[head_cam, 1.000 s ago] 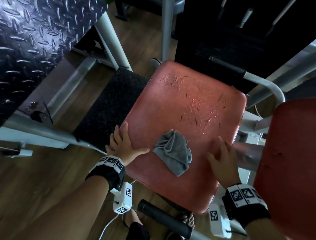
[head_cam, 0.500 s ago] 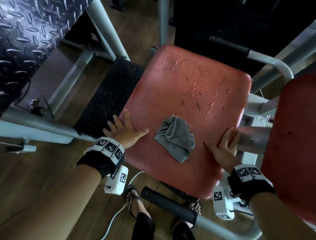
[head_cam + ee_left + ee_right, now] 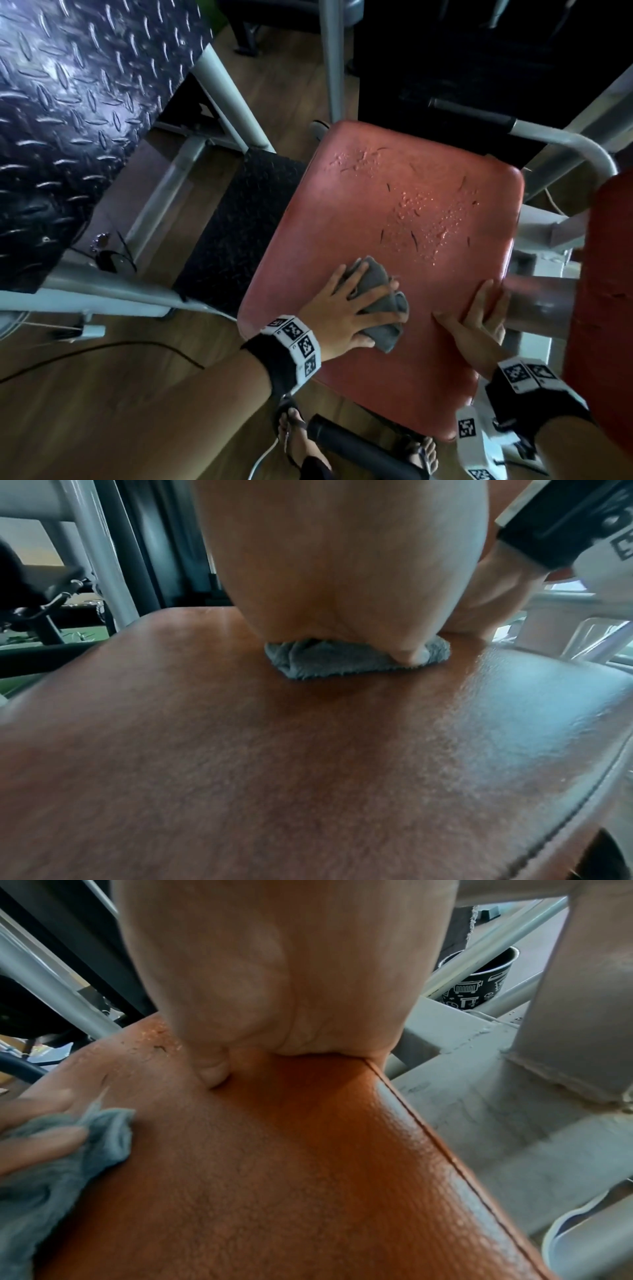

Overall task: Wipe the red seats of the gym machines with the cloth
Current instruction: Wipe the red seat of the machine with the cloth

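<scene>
The red seat (image 3: pixel 394 212) of a gym machine fills the middle of the head view, with water drops and dark hairs (image 3: pixel 424 219) on its far half. A crumpled grey cloth (image 3: pixel 383 305) lies on the near half. My left hand (image 3: pixel 342 308) lies on top of it, fingers spread and pressing it onto the seat. In the left wrist view the thumb pushes into the cloth (image 3: pixel 329 661). My right hand (image 3: pixel 476 318) rests flat on the seat's right edge, fingers straight, holding nothing. The right wrist view shows the cloth (image 3: pixel 51 1177) at the left of the seat (image 3: pixel 308 1177).
A second red pad (image 3: pixel 609 308) and a metal tube (image 3: pixel 541 301) stand close on the right. A black tread plate (image 3: pixel 68 102) and a black mat (image 3: pixel 239 219) lie to the left. A black foam handle (image 3: pixel 359 448) and sandalled feet (image 3: pixel 294 431) are below. A paper cup (image 3: pixel 479 980) sits behind the frame.
My left hand has left the seat's left edge and moved right onto the cloth, which is now bunched under it. The right hand stays on the right edge.
</scene>
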The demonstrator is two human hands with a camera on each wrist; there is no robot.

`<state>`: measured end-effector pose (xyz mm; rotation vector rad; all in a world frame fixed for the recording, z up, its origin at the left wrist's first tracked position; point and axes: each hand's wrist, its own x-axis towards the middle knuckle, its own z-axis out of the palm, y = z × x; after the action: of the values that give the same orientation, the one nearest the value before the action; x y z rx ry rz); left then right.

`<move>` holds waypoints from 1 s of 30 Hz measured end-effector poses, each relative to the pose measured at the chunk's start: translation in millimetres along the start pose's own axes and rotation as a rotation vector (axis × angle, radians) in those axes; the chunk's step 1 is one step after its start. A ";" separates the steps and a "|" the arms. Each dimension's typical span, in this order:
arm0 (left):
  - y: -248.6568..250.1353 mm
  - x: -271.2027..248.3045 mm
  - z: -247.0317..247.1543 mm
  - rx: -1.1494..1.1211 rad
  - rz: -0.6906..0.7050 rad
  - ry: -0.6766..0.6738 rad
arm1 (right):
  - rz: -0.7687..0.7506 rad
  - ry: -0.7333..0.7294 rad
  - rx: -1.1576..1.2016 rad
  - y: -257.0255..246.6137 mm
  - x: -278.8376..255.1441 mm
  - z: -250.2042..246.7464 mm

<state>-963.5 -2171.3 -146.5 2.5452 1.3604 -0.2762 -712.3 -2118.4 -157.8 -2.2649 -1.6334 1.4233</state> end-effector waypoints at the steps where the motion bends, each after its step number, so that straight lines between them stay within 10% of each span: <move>1: -4.4 -1.0 0.1 -0.004 -0.021 -0.003 | 0.004 -0.002 0.001 -1.1 -0.8 -0.9; 14: -17.3 -51.6 27.4 -0.292 -0.654 0.039 | 0.014 -0.033 0.014 -11.4 -9.0 -4.0; 30: -114.5 37.4 -6.0 -0.270 -0.824 -0.050 | 0.054 0.008 0.043 -14.3 -7.2 -3.8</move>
<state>-1038.3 -2078.6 -165.2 1.6423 2.1836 -0.2635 -720.8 -2115.6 -144.0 -2.3052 -1.5348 1.4445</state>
